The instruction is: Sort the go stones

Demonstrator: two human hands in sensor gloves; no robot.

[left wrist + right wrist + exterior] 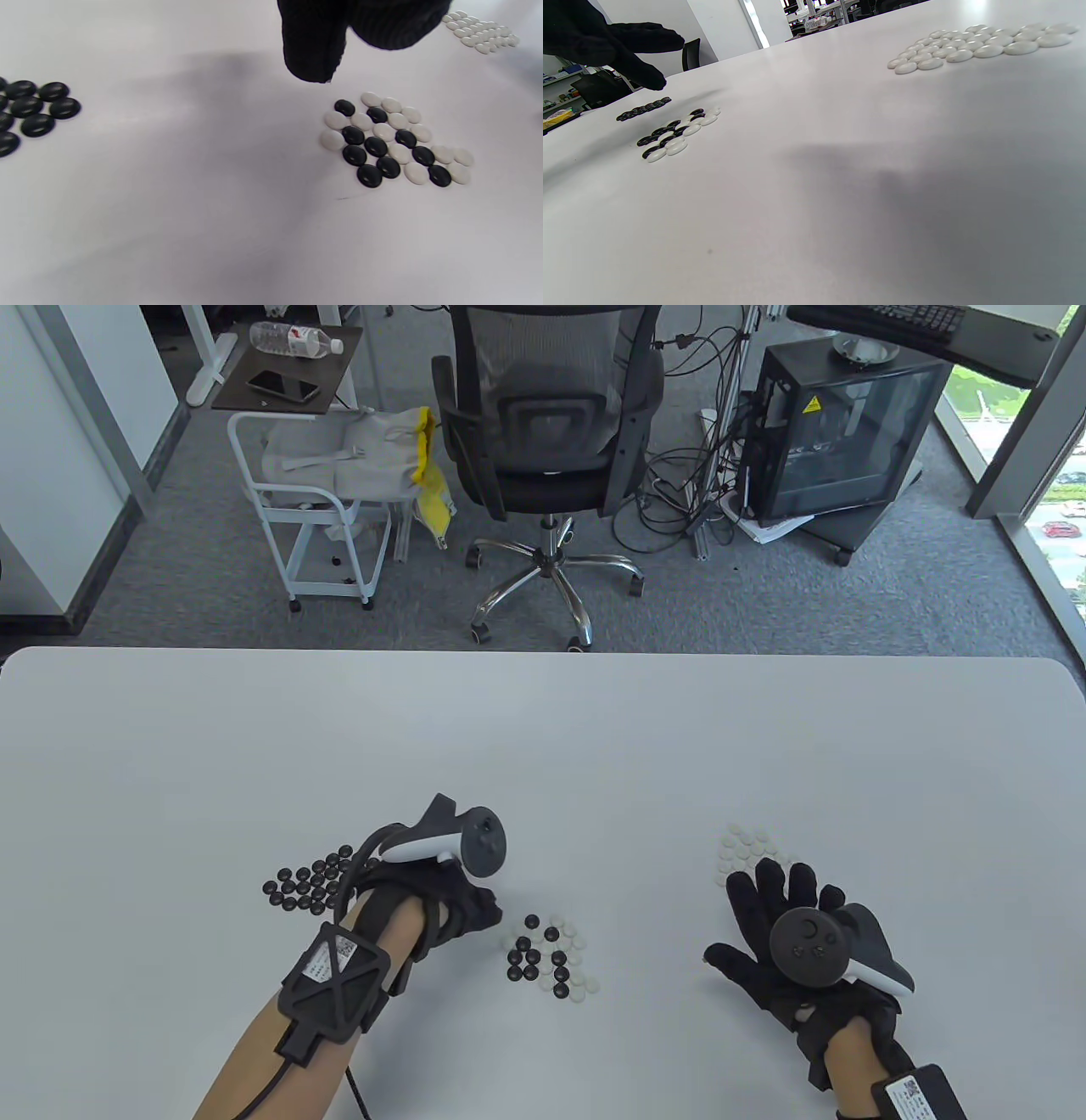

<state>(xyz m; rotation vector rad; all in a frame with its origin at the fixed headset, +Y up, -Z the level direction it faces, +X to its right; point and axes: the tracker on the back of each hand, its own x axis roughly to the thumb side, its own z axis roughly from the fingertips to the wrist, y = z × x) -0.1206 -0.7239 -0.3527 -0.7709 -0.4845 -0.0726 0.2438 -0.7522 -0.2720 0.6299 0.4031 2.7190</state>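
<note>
Smooth white table (543, 746), with an office chair (547, 432) and a wire cart (318, 509) behind it. Glossy lens-shaped stones: mixed pile (547, 954) in the middle, black pile (314, 882) left, white pile (751, 848) right. Left hand (454, 899) hovers beside the mixed pile (can't tell its grip). Right hand (785, 933) is spread flat, holding nothing.
</note>
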